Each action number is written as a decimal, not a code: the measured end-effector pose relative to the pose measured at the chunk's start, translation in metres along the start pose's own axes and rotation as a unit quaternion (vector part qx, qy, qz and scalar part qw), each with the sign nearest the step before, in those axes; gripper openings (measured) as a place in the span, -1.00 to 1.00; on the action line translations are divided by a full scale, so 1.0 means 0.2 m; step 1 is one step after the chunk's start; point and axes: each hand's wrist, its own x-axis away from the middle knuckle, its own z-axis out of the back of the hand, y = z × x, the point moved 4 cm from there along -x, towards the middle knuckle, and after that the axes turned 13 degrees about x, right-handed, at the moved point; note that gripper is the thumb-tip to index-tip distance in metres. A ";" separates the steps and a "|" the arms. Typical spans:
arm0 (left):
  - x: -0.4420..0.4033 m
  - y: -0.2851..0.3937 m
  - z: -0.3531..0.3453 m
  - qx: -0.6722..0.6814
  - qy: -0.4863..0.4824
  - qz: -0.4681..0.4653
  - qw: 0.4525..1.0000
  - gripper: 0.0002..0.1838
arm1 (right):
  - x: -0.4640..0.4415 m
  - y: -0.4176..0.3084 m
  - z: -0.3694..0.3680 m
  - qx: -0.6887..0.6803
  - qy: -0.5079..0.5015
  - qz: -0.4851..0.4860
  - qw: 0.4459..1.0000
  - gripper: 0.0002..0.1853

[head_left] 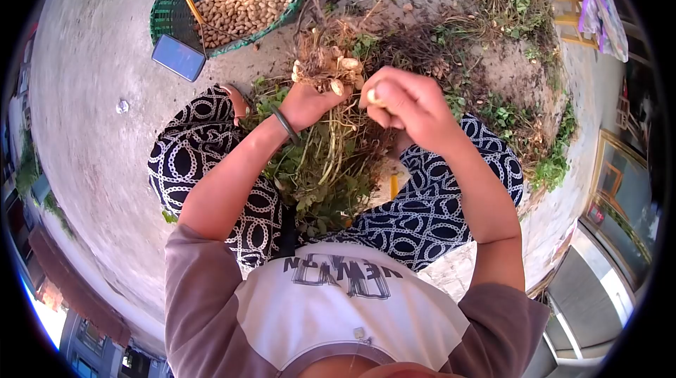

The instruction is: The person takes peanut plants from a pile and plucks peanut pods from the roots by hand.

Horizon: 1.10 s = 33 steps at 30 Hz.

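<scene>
I seemed to be picking, my left hand (313, 104) wrapped around the peanut plant (332, 144) between my legs (447, 202), my right hand (412, 103) pinching a peanut (375, 98) that probably needed dropping into the basket (160, 17).

Floor (84, 145): a pale grey, hard surface is seen, evenly lit | right side: a gold-framed panel (604, 170) and a yellow wooden stand (567, 19) are placed | lower left: a building (70, 332) with windows is shown, strong light (46, 316) being admitted beside it | edges: darkened, strongly curved.
</scene>
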 end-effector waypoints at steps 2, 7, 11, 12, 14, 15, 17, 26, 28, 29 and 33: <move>-0.02 -0.04 0.00 -0.028 -0.015 -0.030 0.999 -0.64 | -0.03 0.03 0.07 -0.171 0.064 -0.016 0.983 -0.72; -0.01 -0.05 -0.04 -0.001 -0.042 -0.083 0.996 -0.62 | -0.07 0.07 0.03 0.213 0.160 0.027 0.964 -0.75; 0.00 -0.04 -0.04 0.020 -0.042 -0.043 0.998 -0.66 | -0.08 0.12 0.01 0.104 0.117 -0.030 0.987 -0.75; -0.01 -0.04 -0.03 0.036 -0.033 -0.030 0.998 -0.67 | -0.07 0.16 0.01 0.009 0.059 -0.112 0.992 -0.76; -0.01 -0.04 0.00 0.037 -0.007 0.016 0.999 -0.65 | -0.05 0.14 0.04 -0.160 0.026 -0.066 0.985 -0.74; 0.00 -0.04 0.00 0.014 -0.011 0.006 1.000 -0.62 | -0.05 0.13 0.05 -0.242 0.005 -0.042 0.969 -0.71; -0.01 -0.05 -0.01 -0.037 -0.027 -0.008 0.999 -0.57 | -0.07 0.10 0.09 -0.285 0.083 -0.042 0.954 -0.66; -0.02 -0.13 -0.04 -0.060 -0.119 -0.059 0.989 -0.62 | -0.06 0.09 0.03 0.329 0.140 -0.061 0.932 -0.73; 0.00 -0.13 -0.05 -0.070 -0.107 -0.110 0.986 -0.64 | -0.06 0.09 0.02 0.370 0.107 -0.063 0.921 -0.71; 0.01 -0.12 -0.06 -0.074 -0.101 -0.136 0.983 -0.65 | -0.06 0.10 0.02 0.373 0.096 -0.070 0.920 -0.70; -0.03 -0.11 -0.04 -0.043 -0.067 -0.126 0.989 -0.61 | -0.06 0.15 0.01 0.265 0.122 -0.032 0.956 -0.72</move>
